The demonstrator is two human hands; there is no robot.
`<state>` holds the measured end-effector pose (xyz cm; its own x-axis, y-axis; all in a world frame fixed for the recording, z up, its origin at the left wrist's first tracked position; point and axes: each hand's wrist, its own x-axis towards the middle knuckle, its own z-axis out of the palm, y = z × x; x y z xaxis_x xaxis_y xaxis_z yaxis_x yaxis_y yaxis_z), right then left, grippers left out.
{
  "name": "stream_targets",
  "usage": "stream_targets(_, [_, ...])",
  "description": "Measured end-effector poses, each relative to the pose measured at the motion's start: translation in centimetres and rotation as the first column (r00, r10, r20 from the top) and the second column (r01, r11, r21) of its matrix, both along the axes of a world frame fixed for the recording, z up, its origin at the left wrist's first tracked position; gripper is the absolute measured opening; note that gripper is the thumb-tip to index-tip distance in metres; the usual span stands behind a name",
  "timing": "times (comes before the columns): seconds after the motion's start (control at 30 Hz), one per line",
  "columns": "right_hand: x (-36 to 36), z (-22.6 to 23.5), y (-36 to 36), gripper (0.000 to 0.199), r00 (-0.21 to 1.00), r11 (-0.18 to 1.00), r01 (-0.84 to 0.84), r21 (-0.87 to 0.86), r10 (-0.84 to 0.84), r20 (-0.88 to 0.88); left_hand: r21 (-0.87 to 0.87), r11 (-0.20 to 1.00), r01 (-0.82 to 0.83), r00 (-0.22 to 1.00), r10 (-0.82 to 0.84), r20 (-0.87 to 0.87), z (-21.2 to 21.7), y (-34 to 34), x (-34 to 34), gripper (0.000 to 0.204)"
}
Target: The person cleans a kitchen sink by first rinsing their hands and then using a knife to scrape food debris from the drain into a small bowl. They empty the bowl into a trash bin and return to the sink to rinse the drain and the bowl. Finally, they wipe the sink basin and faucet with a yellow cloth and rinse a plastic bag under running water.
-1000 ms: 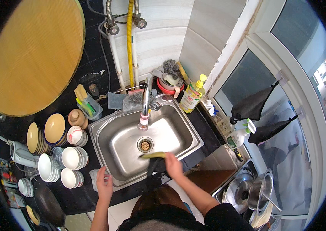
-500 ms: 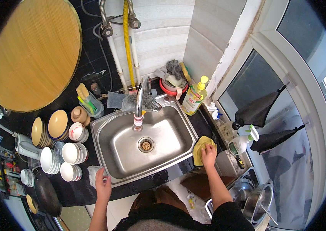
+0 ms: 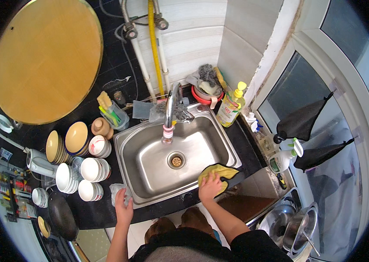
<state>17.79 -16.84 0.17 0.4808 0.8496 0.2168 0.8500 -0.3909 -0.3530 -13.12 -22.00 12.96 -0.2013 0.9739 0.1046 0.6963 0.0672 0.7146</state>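
My right hand presses on a yellow and dark grey cleaning cloth at the front right corner of the steel sink. The cloth lies over the sink's rim and the black counter, its right part folded up. My left hand is open, fingers a little bent and apart, at the sink's front left corner. Beside its fingers sits a crumpled clear plastic bag. Whether they touch, I cannot tell. A chrome tap reaches over the basin, where the drain is visible.
Several stacks of bowls stand left of the sink, near a dark pan. Behind the sink's right corner are a soap bottle and a red basin. A spray bottle stands by the window; metal pots sit lower right.
My right hand has moved the cloth left along the counter, onto the sink's front right rim. The left hand stays by the plastic bag. The whole view has shifted slightly.
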Motion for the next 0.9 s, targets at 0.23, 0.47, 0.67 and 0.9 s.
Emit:
stream_targets(0.23, [-11.8,0.3,-5.1,0.026,0.892,0.916,-0.4,0.022,0.395,-0.219,-0.064,0.998,-0.017,0.959,-0.001,-0.282,-1.9,-1.6,-6.5,0.052])
stream_targets(0.47, [-18.8,-0.6,-7.0,0.015,0.537,0.877,-0.374,0.301,0.47,-0.701,-0.156,0.984,0.09,0.876,-0.153,-0.457,-3.9,-1.3,-8.3,0.086])
stream_targets(0.67, [-12.3,3.0,-6.8,0.03,0.576,0.922,0.018,0.387,0.307,-0.758,-0.187,0.969,0.162,0.856,-0.232,-0.462,-7.4,-1.3,-11.5,0.052])
stream_targets(0.9, [-13.4,0.9,-10.8,0.051,0.885,0.934,-0.323,0.155,0.356,-0.299,-0.085,0.988,0.131,0.925,-0.152,-0.348,-8.0,-1.2,-13.1,0.043])
